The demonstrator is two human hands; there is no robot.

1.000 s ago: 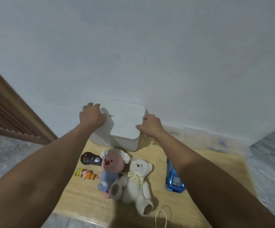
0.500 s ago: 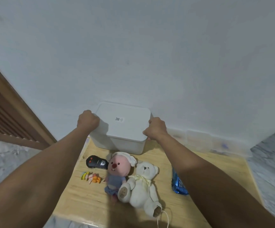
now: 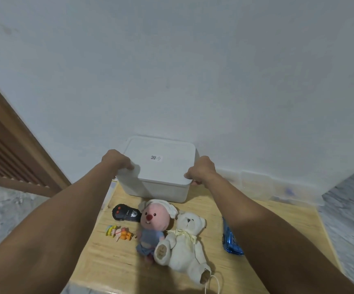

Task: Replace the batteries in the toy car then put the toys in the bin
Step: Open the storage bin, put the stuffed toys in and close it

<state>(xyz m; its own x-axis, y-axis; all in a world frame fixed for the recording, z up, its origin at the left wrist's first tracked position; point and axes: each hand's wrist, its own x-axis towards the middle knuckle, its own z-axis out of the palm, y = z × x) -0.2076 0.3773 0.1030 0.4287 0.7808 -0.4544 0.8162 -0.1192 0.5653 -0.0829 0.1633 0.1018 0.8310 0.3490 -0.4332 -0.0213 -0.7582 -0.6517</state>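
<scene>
Your left hand (image 3: 116, 161) and right hand (image 3: 201, 169) are set apart, each curled over an opposite short edge of the lid of the white bin (image 3: 159, 175), which stands at frame centre on the wooden tabletop (image 3: 256, 221), close against the wall. The lid is seated; the bin's contents are not visible. By appearance the bin is rigid, smooth plastic and probably light; the lid rim is the sound place to hold it, though smooth plastic may slip if you lift from one side only. The toy car (image 3: 231, 240), blue and glossy, lies at right of frame, largely covered by your right forearm; its underside and battery hatch cannot be seen, and no batteries can be made out anywhere. Judged hard-shelled and light, it is best taken across the body, not by the wheels. The black remote (image 3: 126, 213) lies left of centre. The pink plush (image 3: 154, 225) and white teddy bear (image 3: 184, 240) overlap in lower centre; both are soft and may be gripped anywhere. The small figure (image 3: 119, 232) beside them is too small to identify. A white cord loop (image 3: 213, 285) is cut off by the lower edge.
</scene>
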